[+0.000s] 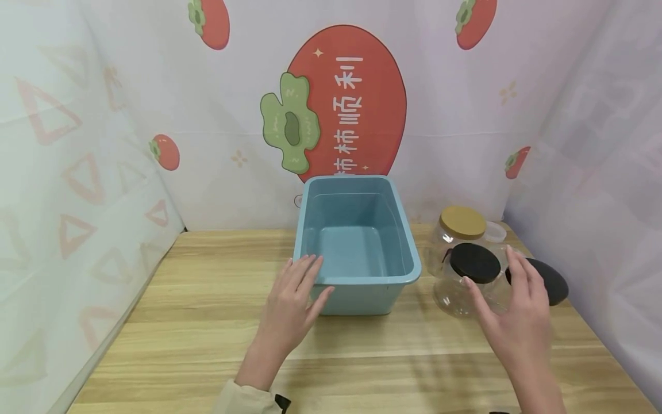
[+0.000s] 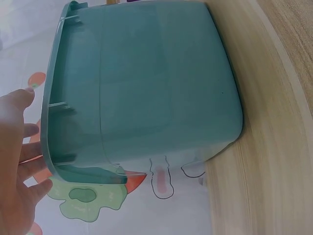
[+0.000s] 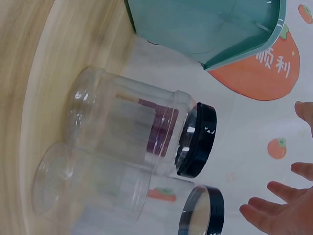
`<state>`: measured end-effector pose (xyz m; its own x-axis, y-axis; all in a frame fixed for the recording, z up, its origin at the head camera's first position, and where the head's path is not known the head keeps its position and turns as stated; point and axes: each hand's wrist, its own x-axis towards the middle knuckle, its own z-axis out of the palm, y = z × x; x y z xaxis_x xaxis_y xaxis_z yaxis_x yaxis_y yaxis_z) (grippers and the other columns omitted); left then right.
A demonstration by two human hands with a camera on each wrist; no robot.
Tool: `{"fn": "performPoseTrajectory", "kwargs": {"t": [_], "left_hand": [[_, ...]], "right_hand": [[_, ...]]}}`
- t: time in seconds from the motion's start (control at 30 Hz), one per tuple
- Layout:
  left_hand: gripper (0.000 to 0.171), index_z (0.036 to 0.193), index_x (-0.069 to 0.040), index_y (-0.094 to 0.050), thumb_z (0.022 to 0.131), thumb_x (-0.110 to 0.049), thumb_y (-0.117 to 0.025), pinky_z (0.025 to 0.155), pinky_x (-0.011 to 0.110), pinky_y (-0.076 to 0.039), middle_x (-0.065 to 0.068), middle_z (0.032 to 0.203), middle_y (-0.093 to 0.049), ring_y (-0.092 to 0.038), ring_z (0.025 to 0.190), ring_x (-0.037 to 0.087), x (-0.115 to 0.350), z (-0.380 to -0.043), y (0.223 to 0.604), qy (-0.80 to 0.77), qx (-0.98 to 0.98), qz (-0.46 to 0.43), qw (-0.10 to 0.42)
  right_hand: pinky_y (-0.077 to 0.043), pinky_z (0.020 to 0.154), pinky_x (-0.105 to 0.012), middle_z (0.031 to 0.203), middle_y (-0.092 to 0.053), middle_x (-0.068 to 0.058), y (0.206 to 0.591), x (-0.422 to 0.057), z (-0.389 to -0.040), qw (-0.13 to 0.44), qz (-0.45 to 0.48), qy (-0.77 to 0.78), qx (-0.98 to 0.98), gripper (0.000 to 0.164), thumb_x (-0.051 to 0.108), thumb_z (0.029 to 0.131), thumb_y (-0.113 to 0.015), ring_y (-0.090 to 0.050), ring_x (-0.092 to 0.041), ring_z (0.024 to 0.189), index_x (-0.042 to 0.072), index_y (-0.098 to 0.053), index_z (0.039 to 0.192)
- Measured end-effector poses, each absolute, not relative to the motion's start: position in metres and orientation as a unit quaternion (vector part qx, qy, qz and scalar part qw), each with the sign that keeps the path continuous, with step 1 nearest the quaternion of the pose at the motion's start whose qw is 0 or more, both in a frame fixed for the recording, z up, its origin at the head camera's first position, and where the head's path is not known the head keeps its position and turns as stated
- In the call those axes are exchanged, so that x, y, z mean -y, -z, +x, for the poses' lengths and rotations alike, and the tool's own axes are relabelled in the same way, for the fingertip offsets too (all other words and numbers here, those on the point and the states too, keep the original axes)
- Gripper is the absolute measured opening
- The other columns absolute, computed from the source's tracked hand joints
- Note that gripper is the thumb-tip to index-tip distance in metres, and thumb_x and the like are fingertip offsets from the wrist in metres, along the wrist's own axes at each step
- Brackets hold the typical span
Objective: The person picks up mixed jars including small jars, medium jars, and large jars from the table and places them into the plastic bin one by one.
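A blue plastic bin (image 1: 357, 300) stands on the table, its inside bare. At its near left corner is my left hand (image 1: 289, 305), fingers straight and loosely spread close to the rim; the left wrist view shows the fingers (image 2: 30, 152) beside the rim, gripping nothing. My right hand (image 1: 521, 325) hovers near the clear jars on the right, thumb and fingers apart. Nearest to it are a clear jar with a black lid (image 1: 474, 263) and another black-lidded jar (image 1: 549, 282). In the right wrist view that hand (image 3: 286, 208) is apart from the upright jar (image 3: 132, 117).
Behind the black-lidded jars stands a jar with a gold lid (image 1: 462, 222), and beside it a whitish lid (image 1: 495, 232). A dark purple thing (image 3: 159, 128) shows through one jar, its kind unclear. Printed cloth (image 1: 227, 190) hangs around the wooden table (image 1: 217, 287).
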<state>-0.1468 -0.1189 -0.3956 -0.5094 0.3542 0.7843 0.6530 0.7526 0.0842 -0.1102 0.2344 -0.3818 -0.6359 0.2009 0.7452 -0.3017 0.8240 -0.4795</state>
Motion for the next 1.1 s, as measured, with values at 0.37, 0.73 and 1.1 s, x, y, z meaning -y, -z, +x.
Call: {"fn": "performPoseTrajectory", "kwargs": {"t": [0.37,0.73,1.1], "left_hand": [[0.054,0.134,0.006,-0.066,0.112,-0.04,-0.052,0.104,0.059,-0.054,0.023,0.125,-0.071,-0.068,0.119,0.04,0.117,-0.147,0.399,0.173,0.844,-0.299,0.411],[0.057,0.132,0.005,-0.068,0.114,-0.043,-0.043,0.102,0.058,-0.055,0.021,0.123,-0.072,-0.069,0.116,0.038,0.112,-0.151,0.401,0.152,0.84,-0.3,0.427],[0.062,0.129,0.004,-0.071,0.115,-0.045,-0.034,0.102,0.055,-0.056,0.019,0.121,-0.072,-0.07,0.114,0.035,0.108,-0.151,0.404,0.134,0.84,-0.294,0.436]], "right_hand": [[-0.035,0.119,-0.065,0.147,-0.049,-0.039,0.391,-0.252,-0.111,0.464,-0.012,-0.296,0.835,0.101,0.081,0.092,-0.055,-0.045,-0.062,0.133,0.0,-0.052,0.153],[-0.031,0.12,-0.066,0.143,-0.048,-0.043,0.398,-0.268,-0.11,0.498,-0.031,-0.291,0.817,0.108,0.085,0.088,-0.056,-0.043,-0.067,0.128,-0.005,-0.054,0.148],[-0.03,0.123,-0.065,0.148,-0.044,-0.043,0.405,-0.288,-0.106,0.46,-0.047,-0.309,0.831,0.104,0.077,0.089,-0.064,-0.04,-0.065,0.136,-0.004,-0.049,0.153]]}}
